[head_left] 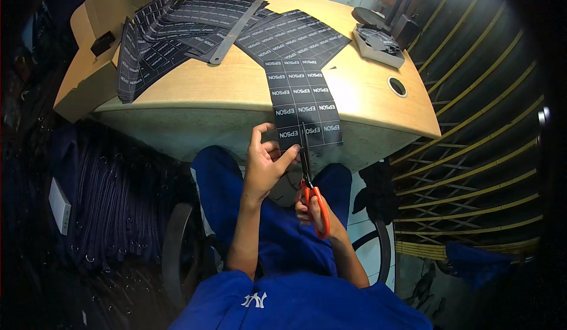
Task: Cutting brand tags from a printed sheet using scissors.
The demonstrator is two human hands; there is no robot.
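Observation:
A black printed label sheet (300, 96), marked off in a grid by thin pale lines, hangs over the table's front edge toward me. My left hand (267, 161) pinches its lower left corner between thumb and fingers. In my right hand (319, 212) is a pair of scissors (323, 216) with orange-red handles, fingers through the loops. The dark blades point up and away from me and lie on the sheet's lower end, along a line between two columns. Whether the blades are fully closed is hard to make out.
On the wooden table (195, 88) lie more black sheets (295, 34), fanned out, with a steel ruler (242, 25) across them. A cardboard box (88, 70) stands at the left. At the right are a small tray of cut black pieces (378, 45) and a round cable hole (397, 86).

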